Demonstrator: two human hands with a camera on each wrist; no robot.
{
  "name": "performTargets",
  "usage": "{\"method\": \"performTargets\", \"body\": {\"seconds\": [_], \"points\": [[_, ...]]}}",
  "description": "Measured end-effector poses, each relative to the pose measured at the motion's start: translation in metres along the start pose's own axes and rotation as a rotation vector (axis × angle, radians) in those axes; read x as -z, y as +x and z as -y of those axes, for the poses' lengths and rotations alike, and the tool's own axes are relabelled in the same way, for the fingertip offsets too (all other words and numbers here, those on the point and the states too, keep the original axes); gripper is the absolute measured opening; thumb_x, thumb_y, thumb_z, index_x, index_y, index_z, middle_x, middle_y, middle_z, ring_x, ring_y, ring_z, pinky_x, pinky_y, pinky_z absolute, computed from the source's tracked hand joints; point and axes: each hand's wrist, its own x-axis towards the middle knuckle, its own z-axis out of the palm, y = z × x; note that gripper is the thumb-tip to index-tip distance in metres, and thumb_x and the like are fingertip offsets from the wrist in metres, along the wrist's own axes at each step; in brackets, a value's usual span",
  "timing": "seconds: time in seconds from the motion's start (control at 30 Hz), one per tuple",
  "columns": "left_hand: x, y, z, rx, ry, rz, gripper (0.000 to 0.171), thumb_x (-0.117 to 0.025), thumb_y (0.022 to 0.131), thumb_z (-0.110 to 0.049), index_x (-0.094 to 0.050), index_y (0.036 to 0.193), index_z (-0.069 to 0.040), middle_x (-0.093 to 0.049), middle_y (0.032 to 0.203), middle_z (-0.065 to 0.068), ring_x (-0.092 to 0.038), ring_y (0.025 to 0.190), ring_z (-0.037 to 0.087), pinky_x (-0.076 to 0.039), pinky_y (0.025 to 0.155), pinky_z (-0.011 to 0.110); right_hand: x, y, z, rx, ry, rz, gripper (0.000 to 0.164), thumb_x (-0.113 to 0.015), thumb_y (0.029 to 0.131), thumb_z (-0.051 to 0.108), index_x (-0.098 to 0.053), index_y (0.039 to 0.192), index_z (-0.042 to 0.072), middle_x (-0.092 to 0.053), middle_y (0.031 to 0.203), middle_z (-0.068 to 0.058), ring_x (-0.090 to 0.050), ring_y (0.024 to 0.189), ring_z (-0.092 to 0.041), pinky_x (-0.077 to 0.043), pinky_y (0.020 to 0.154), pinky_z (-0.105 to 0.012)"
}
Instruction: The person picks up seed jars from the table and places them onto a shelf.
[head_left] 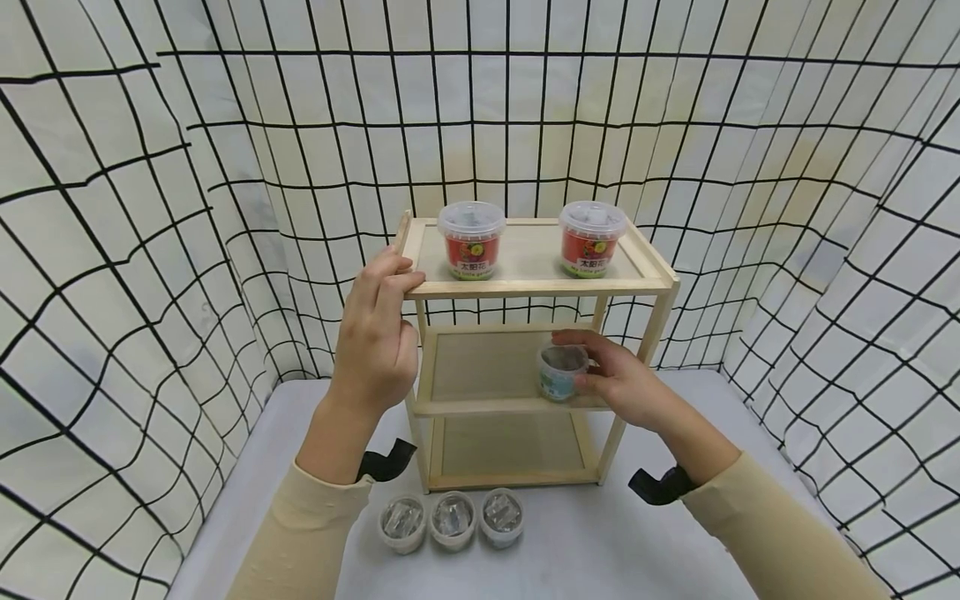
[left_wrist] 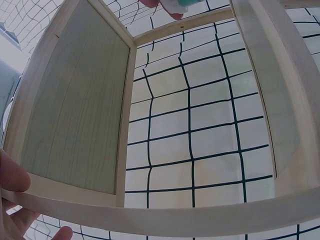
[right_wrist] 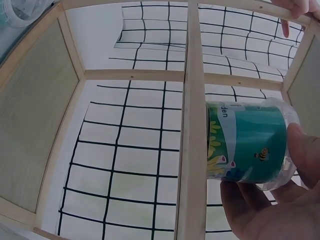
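My right hand [head_left: 626,383] grips a small clear plastic tub [head_left: 561,377] with a teal label [right_wrist: 255,142], its thumb and fingers curled round the sides near the lid. The tub is upright at the right part of the middle tier [head_left: 480,367] of a wooden shelf rack; whether its base touches the board is hard to tell. At the rack's upper left corner, my left hand [head_left: 375,333] holds the top tier's frame [head_left: 540,289], thumb on one side and fingers on the other [left_wrist: 22,217]. Two red-labelled tubs, one left [head_left: 472,242] and one right [head_left: 592,240], stand on that top tier.
Three lidded tubs, left [head_left: 402,525], middle [head_left: 453,522] and right [head_left: 502,518], stand in a row on the white table [head_left: 615,550] before the rack. The bottom tier [head_left: 513,450] lies low. Black-gridded white cloth [head_left: 360,150] surrounds the table at the back and sides.
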Motion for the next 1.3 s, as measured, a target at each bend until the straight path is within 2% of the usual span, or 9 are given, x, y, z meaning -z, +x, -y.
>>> {"method": "performTargets", "body": {"seconds": [0.27,0.63,0.73,0.87,1.07,1.2,1.3], "points": [[0.000,0.000,0.000,0.000,-0.001,-0.002,0.054,-0.037,0.082,0.000,-0.061,0.130,0.003,-0.056,0.144,0.021,-0.048,0.152,0.034,-0.040,0.128,0.048,-0.002,0.006,0.000,-0.013,-0.006,-0.023,0.058,-0.056,0.101,-0.008,-0.048,0.156,0.007,-0.043,0.168,-0.015,-0.041,0.156,-0.041,-0.037,0.125,-0.068],[0.000,-0.001,0.001,-0.004,-0.003,-0.006,0.054,-0.037,0.081,0.001,-0.061,0.129,0.004,-0.056,0.143,0.021,-0.048,0.152,0.035,-0.039,0.128,0.048,-0.004,0.008,0.002,-0.041,-0.006,-0.020,0.060,-0.052,0.101,-0.008,-0.046,0.158,0.010,-0.033,0.176,-0.013,-0.032,0.162,-0.040,-0.032,0.127,-0.069],[0.001,-0.001,0.000,0.000,-0.002,-0.005,0.053,-0.037,0.081,0.001,-0.061,0.129,0.003,-0.056,0.143,0.021,-0.048,0.152,0.035,-0.039,0.128,0.048,-0.004,0.008,0.002,-0.042,0.032,-0.018,0.064,-0.053,0.101,-0.007,-0.041,0.162,0.008,-0.029,0.177,-0.015,-0.027,0.164,-0.040,-0.025,0.129,-0.070],[0.001,-0.001,0.000,0.003,-0.002,-0.001,0.054,-0.037,0.081,0.001,-0.061,0.129,0.003,-0.056,0.144,0.021,-0.048,0.152,0.035,-0.040,0.128,0.048,-0.005,0.009,0.002,-0.055,0.124,-0.031,0.070,-0.057,0.100,-0.004,-0.036,0.165,0.007,-0.031,0.173,-0.021,-0.030,0.161,-0.043,-0.020,0.129,-0.074],[0.000,-0.001,0.001,0.002,-0.002,0.000,0.054,-0.037,0.081,0.001,-0.061,0.130,0.003,-0.056,0.144,0.021,-0.048,0.152,0.035,-0.040,0.128,0.048,-0.009,0.014,0.004,-0.087,0.155,-0.120,0.071,-0.069,0.097,0.006,-0.041,0.162,0.008,-0.041,0.169,-0.017,-0.039,0.156,-0.041,-0.026,0.128,-0.074],[0.000,-0.001,0.000,-0.002,-0.005,-0.001,0.054,-0.037,0.081,0.001,-0.061,0.129,0.003,-0.056,0.144,0.021,-0.048,0.152,0.035,-0.039,0.128,0.048,-0.013,0.017,0.005,-0.109,0.159,-0.171,0.074,-0.075,0.093,0.010,-0.044,0.160,0.009,-0.048,0.164,-0.014,-0.048,0.149,-0.038,-0.040,0.121,-0.063],[0.000,0.000,0.000,-0.004,-0.007,-0.002,0.054,-0.037,0.081,0.001,-0.061,0.129,0.003,-0.056,0.144,0.021,-0.048,0.152,0.035,-0.039,0.128,0.048,-0.015,0.018,0.007,-0.141,0.139,-0.200,0.074,-0.080,0.092,0.012,-0.047,0.158,0.013,-0.052,0.160,-0.011,-0.052,0.143,-0.034,-0.045,0.116,-0.054]]}}
